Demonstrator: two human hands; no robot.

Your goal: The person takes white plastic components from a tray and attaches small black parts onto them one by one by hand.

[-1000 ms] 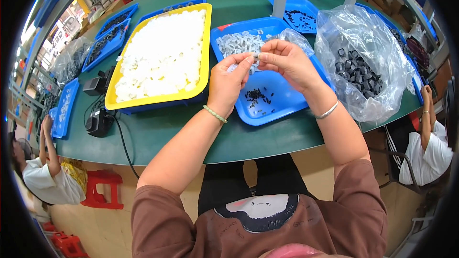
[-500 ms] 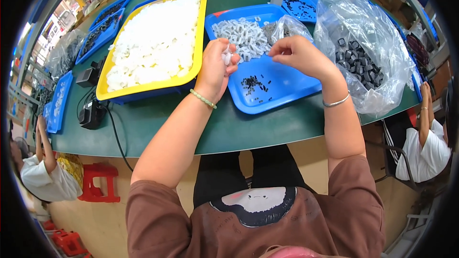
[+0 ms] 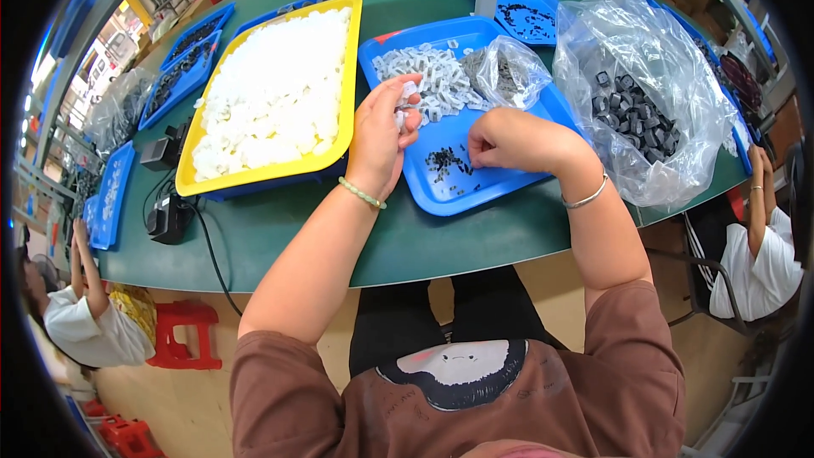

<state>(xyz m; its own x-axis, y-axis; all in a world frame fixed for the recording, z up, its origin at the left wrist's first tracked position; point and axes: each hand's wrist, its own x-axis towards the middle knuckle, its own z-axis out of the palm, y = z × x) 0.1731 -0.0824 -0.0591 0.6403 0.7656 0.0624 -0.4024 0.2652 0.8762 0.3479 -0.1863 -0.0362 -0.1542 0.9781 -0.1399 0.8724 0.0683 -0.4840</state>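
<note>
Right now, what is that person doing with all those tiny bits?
A person sits at a green table. Their left hand holds a small white plastic piece over a blue tray. Their right hand reaches down to a little pile of tiny black parts in that tray. A yellow tray of white pieces sits beside it.
</note>
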